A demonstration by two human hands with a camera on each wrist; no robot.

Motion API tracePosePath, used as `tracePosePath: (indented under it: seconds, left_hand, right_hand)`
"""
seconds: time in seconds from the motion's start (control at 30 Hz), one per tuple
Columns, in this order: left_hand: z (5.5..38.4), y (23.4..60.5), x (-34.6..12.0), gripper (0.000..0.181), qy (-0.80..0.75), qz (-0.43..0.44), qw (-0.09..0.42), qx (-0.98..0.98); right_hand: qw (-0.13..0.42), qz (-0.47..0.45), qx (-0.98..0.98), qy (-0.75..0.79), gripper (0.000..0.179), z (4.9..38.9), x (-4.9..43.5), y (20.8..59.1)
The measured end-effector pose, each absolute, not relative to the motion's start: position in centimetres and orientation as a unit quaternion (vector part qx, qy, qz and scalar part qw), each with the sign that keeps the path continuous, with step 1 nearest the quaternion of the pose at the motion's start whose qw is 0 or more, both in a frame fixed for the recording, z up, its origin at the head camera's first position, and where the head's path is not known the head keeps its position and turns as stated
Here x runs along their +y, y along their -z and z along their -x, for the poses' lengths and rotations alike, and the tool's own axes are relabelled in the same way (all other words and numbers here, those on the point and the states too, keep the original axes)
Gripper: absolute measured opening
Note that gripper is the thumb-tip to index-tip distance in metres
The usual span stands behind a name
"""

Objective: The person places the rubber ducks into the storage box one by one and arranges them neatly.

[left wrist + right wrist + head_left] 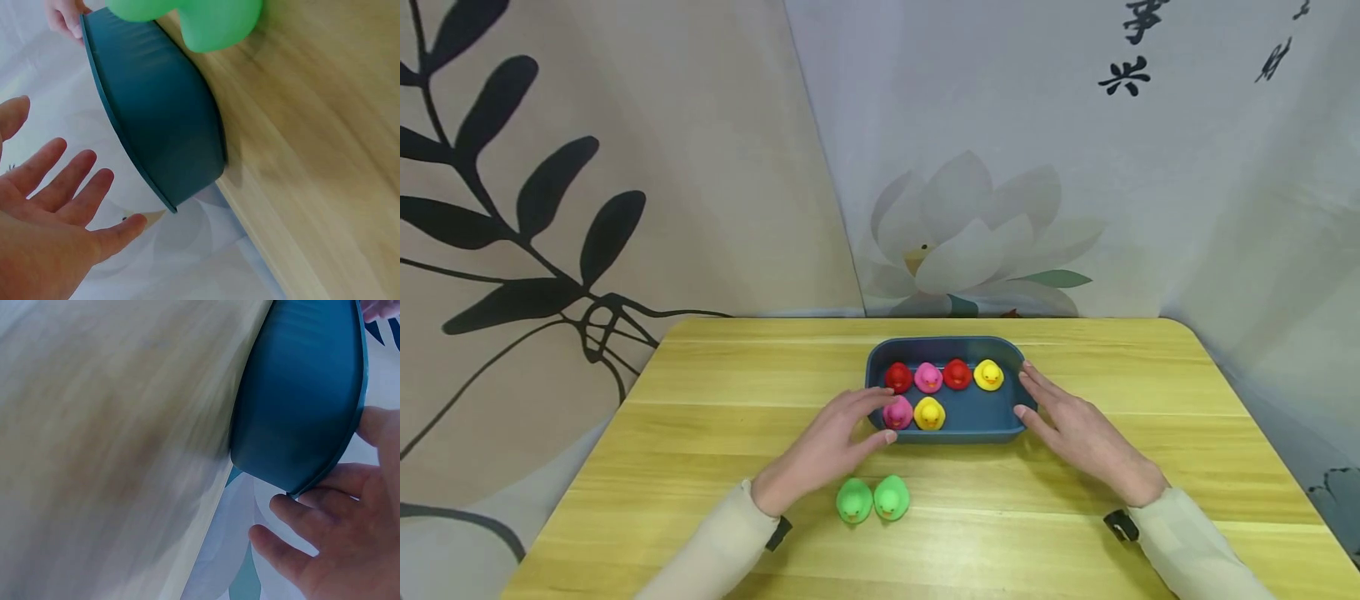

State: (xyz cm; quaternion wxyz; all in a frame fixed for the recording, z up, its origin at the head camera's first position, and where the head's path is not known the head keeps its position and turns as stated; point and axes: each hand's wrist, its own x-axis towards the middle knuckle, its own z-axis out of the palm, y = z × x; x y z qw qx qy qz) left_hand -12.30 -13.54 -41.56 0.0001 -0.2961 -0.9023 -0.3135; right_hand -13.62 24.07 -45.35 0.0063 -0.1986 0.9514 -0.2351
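Note:
A dark blue rectangular basin (pixel 988 432) stands on the table and holds several small rubber ducks. Its back row has red, pink (pixel 928 378), red and yellow (pixel 988 375) ducks; the front row shows a pink duck (pixel 897 412) and a yellow duck (pixel 930 413). At the basin's left end, my left hand (pixel 831 442) hovers with fingers spread and extended, apart from the wall in the left wrist view. My right hand (pixel 1086 437) touches the right end of the rim with relaxed fingers and thumb. Two green ducks (pixel 854 501) sit side by side before the basin.
The wooden table (pixel 700 467) carries the basin near its back edge. Behind it hangs a pale printed cloth (pixel 737 167) with leaves, a lotus and characters. Each wrist bears a small black strap piece (pixel 1122 525).

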Motion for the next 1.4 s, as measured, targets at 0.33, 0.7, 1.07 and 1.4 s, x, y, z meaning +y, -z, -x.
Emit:
tracePosePath:
  seconds: [0.33,0.7,1.07,1.4]
  left_hand:
    - [10.2,42.1,-15.0,0.055,0.339,0.29,-0.036,-0.894]
    - [8.7,43.1,-16.3,0.058,0.303,0.323,-0.025,-0.896]
    - [7.4,43.9,-17.8,0.068,0.226,0.352,-0.029,-0.908]
    - [6.9,44.7,-19.0,0.061,0.197,0.379,-0.031,-0.904]
  right_hand:
    - [0.007,0.198,0.952,0.235,0.067,13.7,24.0,45.3]
    - [0.003,0.2,0.951,0.233,0.067,13.6,23.9,45.2]
    - [0.005,0.196,0.952,0.235,0.067,13.5,24.0,45.3]
    - [0.003,0.196,0.952,0.234,0.067,13.5,24.0,45.4]
